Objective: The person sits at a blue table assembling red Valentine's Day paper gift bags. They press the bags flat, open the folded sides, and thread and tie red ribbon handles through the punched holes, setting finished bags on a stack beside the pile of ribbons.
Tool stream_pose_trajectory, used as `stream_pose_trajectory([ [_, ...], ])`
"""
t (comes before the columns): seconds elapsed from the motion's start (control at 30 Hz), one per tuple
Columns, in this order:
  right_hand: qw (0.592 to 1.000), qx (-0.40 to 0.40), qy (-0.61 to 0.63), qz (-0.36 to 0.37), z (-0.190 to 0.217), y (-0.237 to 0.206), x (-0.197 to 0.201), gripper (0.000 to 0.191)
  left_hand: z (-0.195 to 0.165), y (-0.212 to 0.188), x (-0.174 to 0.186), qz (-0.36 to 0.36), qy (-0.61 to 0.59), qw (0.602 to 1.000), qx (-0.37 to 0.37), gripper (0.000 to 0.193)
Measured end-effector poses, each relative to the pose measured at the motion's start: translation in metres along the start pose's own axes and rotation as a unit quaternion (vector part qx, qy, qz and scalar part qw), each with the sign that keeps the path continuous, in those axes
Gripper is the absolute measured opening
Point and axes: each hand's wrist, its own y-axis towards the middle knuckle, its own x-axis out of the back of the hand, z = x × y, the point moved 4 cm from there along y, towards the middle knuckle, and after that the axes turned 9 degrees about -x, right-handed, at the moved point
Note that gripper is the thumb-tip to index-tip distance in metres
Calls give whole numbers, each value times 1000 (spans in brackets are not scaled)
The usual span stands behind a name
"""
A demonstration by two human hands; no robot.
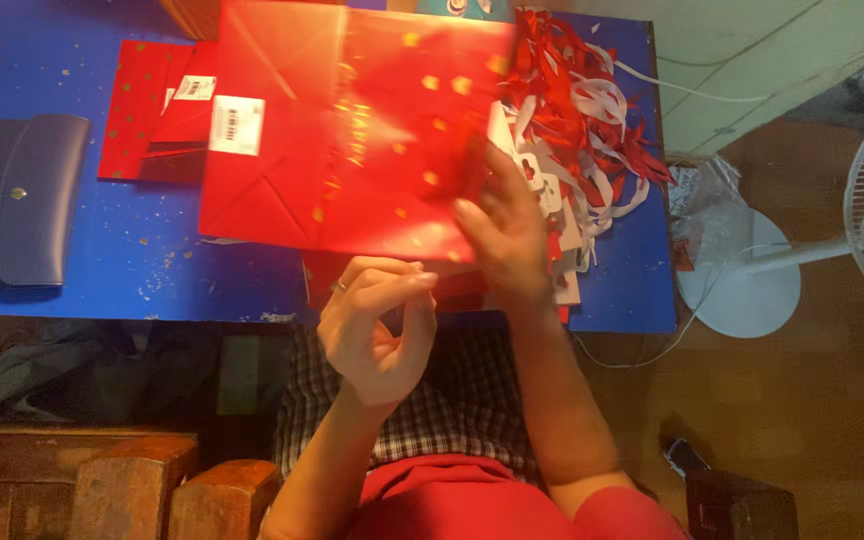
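Seen from above, a flat red paper bag (352, 130) (gold-dotted, slightly blurred) is lifted over a blue table (152, 270). The right hand (502, 225) grips its lower right edge. The left hand (377, 330) hovers just below, fingertips pinched together, apparently empty. Red and white ribbons (582, 120) lie heaped to the right. Judgement: steady the bag before working the edge.

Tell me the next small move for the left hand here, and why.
Probably bring the left hand up to the red gift bag's lower edge to steady it. Only the right hand grips the bag, at its right edge, and it looks motion-blurred above the blue table. The left hand hangs just below, fingers pinched.
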Motion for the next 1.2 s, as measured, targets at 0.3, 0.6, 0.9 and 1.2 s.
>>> stream_pose_trajectory([
  [0.3,992,-45,116,8,-13,3,1,41,29,-1,-4,7,17,996,92,21],
  [0.6,929,92,-324,-156,13,-27,57,24,76,-4,-68,161,78,978,104,26],
  [0.9,867,124,-465,-127,16,-52,24,30,81,-19,-68,201,129,960,146,28],
  [1.2,948,28,-306,-81,5,-65,30,17,97,-7,-75,306,164,881,323,48],
])
